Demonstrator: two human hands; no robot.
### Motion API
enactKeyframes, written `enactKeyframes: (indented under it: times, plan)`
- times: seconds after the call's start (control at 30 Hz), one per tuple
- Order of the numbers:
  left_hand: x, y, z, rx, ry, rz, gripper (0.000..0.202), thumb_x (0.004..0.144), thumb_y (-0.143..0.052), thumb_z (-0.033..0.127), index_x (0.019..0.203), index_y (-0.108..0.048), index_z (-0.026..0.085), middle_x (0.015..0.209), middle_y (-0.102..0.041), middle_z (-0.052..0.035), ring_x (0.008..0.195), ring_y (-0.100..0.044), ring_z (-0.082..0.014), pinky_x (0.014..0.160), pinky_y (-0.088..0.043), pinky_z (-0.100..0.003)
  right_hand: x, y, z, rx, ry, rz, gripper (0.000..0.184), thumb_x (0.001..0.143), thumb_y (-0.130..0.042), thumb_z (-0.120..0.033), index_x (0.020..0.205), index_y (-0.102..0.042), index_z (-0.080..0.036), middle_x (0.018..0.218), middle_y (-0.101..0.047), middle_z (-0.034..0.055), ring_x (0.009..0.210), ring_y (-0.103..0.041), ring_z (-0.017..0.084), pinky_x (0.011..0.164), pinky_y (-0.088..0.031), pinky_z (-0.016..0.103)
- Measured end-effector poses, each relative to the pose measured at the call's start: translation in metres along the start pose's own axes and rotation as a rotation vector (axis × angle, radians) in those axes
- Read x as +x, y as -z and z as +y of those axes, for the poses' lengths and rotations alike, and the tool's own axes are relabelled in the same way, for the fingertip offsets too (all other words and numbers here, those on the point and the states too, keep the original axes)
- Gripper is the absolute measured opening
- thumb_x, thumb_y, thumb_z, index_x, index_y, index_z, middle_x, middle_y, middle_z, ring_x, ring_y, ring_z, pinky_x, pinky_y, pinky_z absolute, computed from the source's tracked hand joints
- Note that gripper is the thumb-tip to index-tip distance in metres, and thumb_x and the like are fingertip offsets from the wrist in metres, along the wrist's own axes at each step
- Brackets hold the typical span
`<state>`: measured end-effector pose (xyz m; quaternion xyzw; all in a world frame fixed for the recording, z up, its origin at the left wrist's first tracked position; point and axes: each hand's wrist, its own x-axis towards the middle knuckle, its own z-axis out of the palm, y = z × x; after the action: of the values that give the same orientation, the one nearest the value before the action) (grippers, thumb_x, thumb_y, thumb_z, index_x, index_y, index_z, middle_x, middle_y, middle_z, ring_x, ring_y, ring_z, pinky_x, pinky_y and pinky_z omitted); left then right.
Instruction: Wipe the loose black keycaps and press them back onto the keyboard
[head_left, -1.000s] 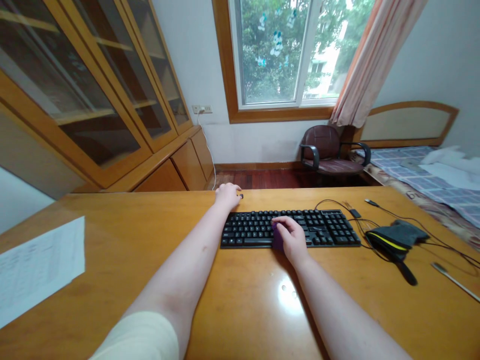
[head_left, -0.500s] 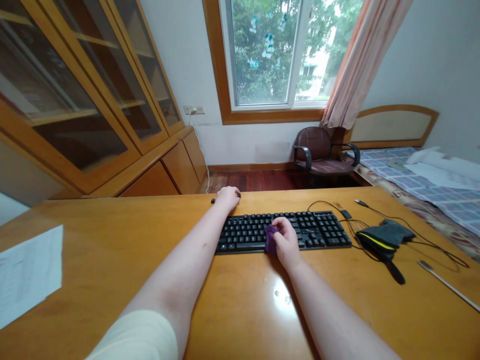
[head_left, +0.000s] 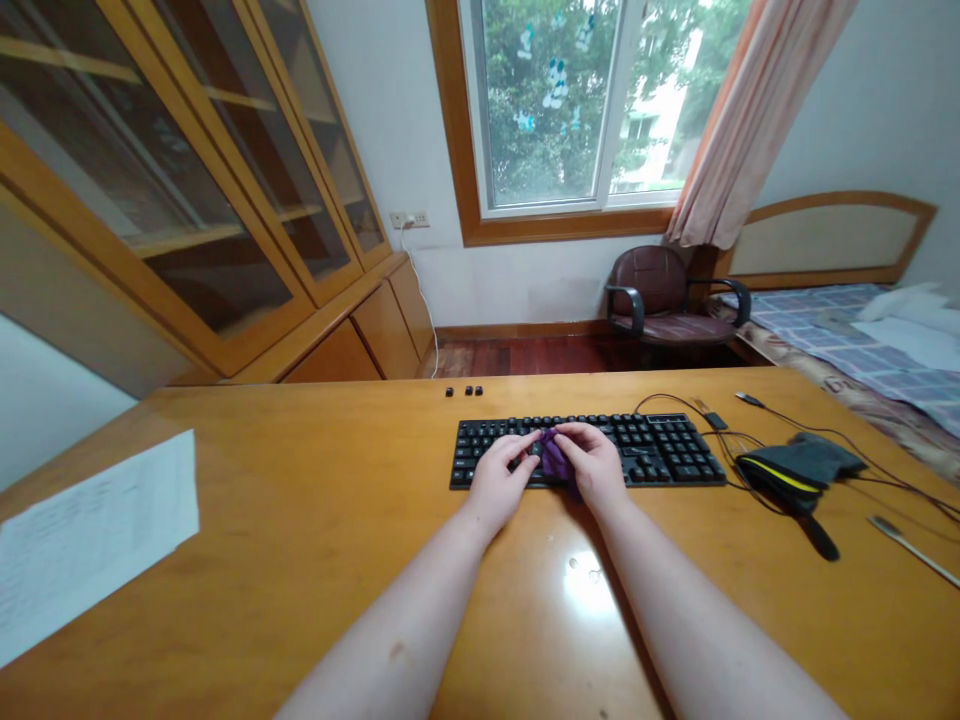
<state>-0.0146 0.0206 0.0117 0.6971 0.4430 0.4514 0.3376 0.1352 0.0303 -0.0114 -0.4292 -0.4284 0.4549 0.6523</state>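
Observation:
A black keyboard (head_left: 660,452) lies on the wooden desk (head_left: 300,500). My right hand (head_left: 600,465) rests on its middle keys, closed round a small purple tool (head_left: 555,460). My left hand (head_left: 499,475) lies on the keys just left of it, fingers bent, fingertips touching the keys beside the purple tool. Three small black keycaps (head_left: 465,391) sit loose on the desk behind the keyboard's left end.
A white printed sheet (head_left: 82,535) lies at the desk's left edge. Right of the keyboard are black cables (head_left: 720,440), a dark pouch with a yellow stripe (head_left: 795,470) and a thin metal tool (head_left: 911,550). Beyond the desk stand a brown chair (head_left: 660,300), cabinets and a bed.
My left hand left the far side of the desk, where loose keycaps now lie, and came onto the keyboard beside the right hand. The right hand stayed on the keys with the purple tool.

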Motion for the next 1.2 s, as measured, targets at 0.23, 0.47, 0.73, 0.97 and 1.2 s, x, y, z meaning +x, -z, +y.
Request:
enactKeyframes:
  times: [0.23, 0.47, 0.73, 0.97, 1.2]
  plan:
    - [-0.002, -0.004, -0.010, 0.078, -0.079, 0.159, 0.019, 0.075, -0.061, 0.023, 0.093, -0.061, 0.018, 0.086, -0.064, -0.0029, 0.081, -0.060, -0.0152, 0.080, -0.048, -0.031, -0.002, -0.001, -0.005, -0.032, -0.065, -0.089, 0.022, 0.064, -0.072, -0.033, 0.081, -0.068, -0.020, 0.081, -0.070, 0.0042, 0.075, -0.063, 0.018, 0.075, -0.050, 0.036]
    - [0.001, -0.005, -0.012, 0.078, -0.063, 0.161, 0.017, 0.076, -0.060, 0.026, 0.091, -0.064, 0.020, 0.088, -0.067, -0.0036, 0.083, -0.062, -0.0163, 0.081, -0.049, -0.032, -0.005, 0.001, -0.005, -0.014, -0.057, -0.148, 0.027, 0.064, -0.072, -0.029, 0.090, -0.068, -0.022, 0.091, -0.070, 0.0045, 0.084, -0.065, 0.020, 0.079, -0.050, 0.037]
    - [0.002, -0.004, -0.011, 0.077, -0.043, 0.137, 0.016, 0.074, -0.061, 0.022, 0.090, -0.066, 0.020, 0.087, -0.067, -0.0034, 0.077, -0.061, -0.0149, 0.073, -0.050, -0.029, -0.004, -0.001, -0.007, 0.063, -0.160, -0.168, 0.039, 0.057, -0.077, -0.027, 0.094, -0.066, -0.022, 0.089, -0.071, 0.0051, 0.082, -0.066, 0.022, 0.066, -0.054, 0.034]
    - [0.003, -0.006, -0.014, 0.068, -0.052, 0.121, 0.017, 0.074, -0.061, 0.019, 0.090, -0.066, 0.019, 0.087, -0.067, -0.0025, 0.076, -0.060, -0.0142, 0.075, -0.049, -0.028, -0.004, 0.000, -0.008, -0.026, -0.083, -0.086, 0.024, 0.054, -0.078, -0.024, 0.075, -0.066, -0.019, 0.074, -0.071, 0.0020, 0.070, -0.066, 0.017, 0.067, -0.052, 0.031]
    - [0.002, -0.006, -0.016, 0.078, -0.044, 0.119, 0.019, 0.075, -0.059, 0.018, 0.092, -0.066, 0.020, 0.090, -0.067, -0.0033, 0.085, -0.060, -0.0163, 0.081, -0.048, -0.031, -0.005, -0.001, -0.009, -0.038, -0.126, -0.110, 0.027, 0.052, -0.079, -0.026, 0.075, -0.066, -0.019, 0.075, -0.071, 0.0040, 0.069, -0.066, 0.020, 0.061, -0.054, 0.032]
